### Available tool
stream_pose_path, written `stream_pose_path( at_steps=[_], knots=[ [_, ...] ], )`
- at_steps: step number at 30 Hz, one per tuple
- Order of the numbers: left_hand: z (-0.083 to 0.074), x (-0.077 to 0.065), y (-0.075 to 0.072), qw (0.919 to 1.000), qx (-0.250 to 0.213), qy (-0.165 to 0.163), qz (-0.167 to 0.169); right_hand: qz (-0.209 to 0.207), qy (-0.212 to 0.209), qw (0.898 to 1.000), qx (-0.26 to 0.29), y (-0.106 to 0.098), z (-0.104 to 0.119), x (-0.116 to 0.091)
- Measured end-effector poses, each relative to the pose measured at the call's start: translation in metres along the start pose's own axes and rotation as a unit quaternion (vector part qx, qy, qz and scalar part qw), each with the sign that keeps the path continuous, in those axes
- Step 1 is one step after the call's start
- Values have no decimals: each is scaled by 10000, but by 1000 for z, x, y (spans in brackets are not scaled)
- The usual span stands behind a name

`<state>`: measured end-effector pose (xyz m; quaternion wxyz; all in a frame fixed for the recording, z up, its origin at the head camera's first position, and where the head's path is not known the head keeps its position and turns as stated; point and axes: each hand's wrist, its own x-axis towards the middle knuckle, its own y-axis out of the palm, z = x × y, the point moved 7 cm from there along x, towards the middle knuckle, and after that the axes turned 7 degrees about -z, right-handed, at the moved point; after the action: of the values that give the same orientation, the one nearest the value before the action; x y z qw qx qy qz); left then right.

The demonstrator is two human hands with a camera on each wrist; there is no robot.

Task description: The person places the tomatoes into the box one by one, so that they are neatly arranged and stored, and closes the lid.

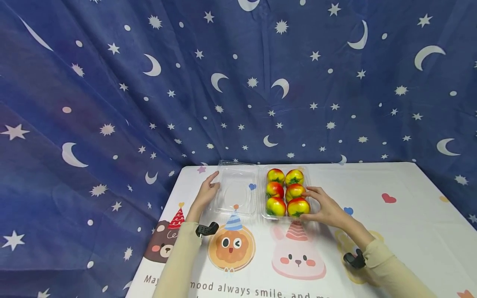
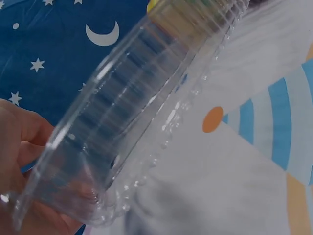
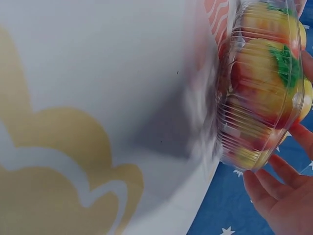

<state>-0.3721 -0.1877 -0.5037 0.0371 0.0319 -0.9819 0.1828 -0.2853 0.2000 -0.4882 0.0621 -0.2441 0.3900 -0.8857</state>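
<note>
On the table lies a clear plastic clamshell box, folded out flat. Its right half, the tray [image 1: 265, 214], holds several red-and-yellow persimmon-like fruits [image 1: 275, 189] with green leafy caps, in two columns. The lid half [image 1: 237, 189] lies to the left, with the tablecloth showing through it. My left hand [image 1: 206, 192] is at the lid's left edge, fingers extended; part of it shows through the plastic [image 2: 142, 98] in the left wrist view. At the tray's right side is my right hand [image 1: 325, 207], thumb near the front corner and fingertips at the rim [image 3: 293, 191], beside the fruit.
A white tablecloth [image 1: 372, 186] with printed cartoon animals, hearts and lettering covers the table. Behind its far edge hangs a dark blue curtain [image 1: 238, 103] with moons and stars. Each wrist wears a small black camera mount [image 1: 207, 229].
</note>
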Motion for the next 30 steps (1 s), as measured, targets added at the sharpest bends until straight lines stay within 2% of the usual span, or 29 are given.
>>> stream_pose_path(
  at_steps=[7, 12, 20, 24, 27, 30],
  knots=[
    [-12, -2, -3, 9998, 140, 153, 55, 157, 147, 9998, -27, 0, 1, -3],
    [-31, -1, -7, 9991, 130, 410, 23, 177, 110, 9998, -32, -1, 0, -1],
    [-57, -3, -8, 9970, 14, 746, 188, 154, 42, 9999, -7, -1, -2, 2],
    [-81, -12, -9, 9963, -25, 752, 426, 169, 103, 9998, 20, -1, -1, 1],
    [-92, -13, -8, 9957, -62, 758, 519, 172, 130, 9998, 15, -1, -1, 0],
    [-92, -8, -6, 9945, -95, 911, 508, 179, 137, 9997, 5, -1, -1, 1]
  ],
)
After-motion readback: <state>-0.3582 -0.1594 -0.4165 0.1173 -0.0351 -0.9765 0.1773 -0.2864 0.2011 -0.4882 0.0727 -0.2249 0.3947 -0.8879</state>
